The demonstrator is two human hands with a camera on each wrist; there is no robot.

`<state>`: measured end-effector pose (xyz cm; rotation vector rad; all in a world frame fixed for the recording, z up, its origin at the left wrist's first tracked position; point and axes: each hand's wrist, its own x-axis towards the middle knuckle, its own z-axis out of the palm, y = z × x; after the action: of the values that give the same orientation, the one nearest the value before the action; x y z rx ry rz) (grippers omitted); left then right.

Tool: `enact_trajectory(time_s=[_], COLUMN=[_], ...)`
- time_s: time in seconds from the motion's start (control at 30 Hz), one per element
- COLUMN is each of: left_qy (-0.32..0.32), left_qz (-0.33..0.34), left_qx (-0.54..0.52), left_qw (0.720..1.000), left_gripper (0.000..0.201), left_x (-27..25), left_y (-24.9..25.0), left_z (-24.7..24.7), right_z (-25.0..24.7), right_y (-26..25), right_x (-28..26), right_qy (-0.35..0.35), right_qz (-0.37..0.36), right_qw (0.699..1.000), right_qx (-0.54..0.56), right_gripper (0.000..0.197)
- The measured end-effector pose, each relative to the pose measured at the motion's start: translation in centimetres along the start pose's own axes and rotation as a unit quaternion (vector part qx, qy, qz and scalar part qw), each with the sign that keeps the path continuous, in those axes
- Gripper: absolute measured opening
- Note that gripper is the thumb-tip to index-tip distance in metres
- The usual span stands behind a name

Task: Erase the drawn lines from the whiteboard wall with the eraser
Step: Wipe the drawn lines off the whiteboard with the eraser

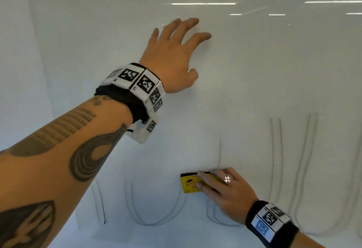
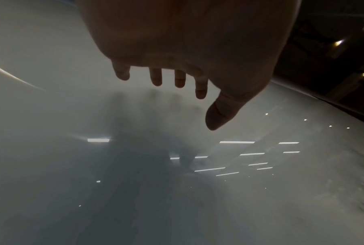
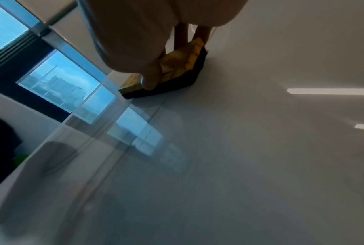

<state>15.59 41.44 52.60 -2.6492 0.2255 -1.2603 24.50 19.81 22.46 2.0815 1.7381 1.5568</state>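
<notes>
My right hand [image 1: 219,187] grips a yellow eraser [image 1: 189,184] with a black felt base and presses it flat against the glossy whiteboard wall [image 1: 254,71], low in the head view. In the right wrist view the eraser [image 3: 176,73] sits under my thumb and fingers, felt side on the wall. Thin grey drawn lines [image 1: 277,159] run in tall loops to the right of the eraser, and curved drawn lines [image 1: 135,208] lie below and to its left. My left hand [image 1: 176,51] is higher up, fingers spread, touching the wall; the left hand [image 2: 176,79] holds nothing.
The whiteboard wall fills nearly the whole head view and reflects ceiling lights [image 1: 203,3]. In the right wrist view a window [image 3: 59,82] with a dark frame stands beyond the wall's left edge. A paler wall corner [image 1: 23,71] is at the left.
</notes>
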Motion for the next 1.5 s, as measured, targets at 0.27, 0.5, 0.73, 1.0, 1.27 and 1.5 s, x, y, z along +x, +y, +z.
enact_trajectory(time_s=[0.27,0.5,0.73,1.0,1.27,1.5], left_qy=[0.020,0.034,0.056,0.074,0.074,0.092], left_qz=[-0.063,-0.097,-0.093,-0.085,-0.097,-0.137], left_qx=[0.018,-0.013,-0.016,-0.026,-0.027,-0.026], left_qw=[0.998,0.995,0.994,0.993,0.992,0.986], left_gripper=[0.072,0.069,0.069,0.067,0.069,0.068], left_x=[1.0,1.2,1.2,1.3,1.4,1.5], left_y=[1.8,2.8,2.8,2.8,3.5,5.1], left_z=[1.9,2.5,3.0,3.4,3.4,3.8], right_z=[-8.3,-0.8,-10.4,-5.7,-10.8,-11.1], right_y=[12.8,1.7,15.1,8.0,14.2,17.3], right_x=[7.9,-6.5,0.3,-9.4,-8.1,-7.1], right_qy=[0.226,-0.012,0.174,0.055,0.049,0.164], right_qz=[0.214,-0.004,0.159,0.155,0.094,0.232], right_qw=[0.949,1.000,0.969,0.984,0.989,0.957], right_qx=[-0.052,0.016,-0.073,-0.062,-0.108,-0.052], right_gripper=[0.029,0.022,0.027,0.037,0.034,0.033])
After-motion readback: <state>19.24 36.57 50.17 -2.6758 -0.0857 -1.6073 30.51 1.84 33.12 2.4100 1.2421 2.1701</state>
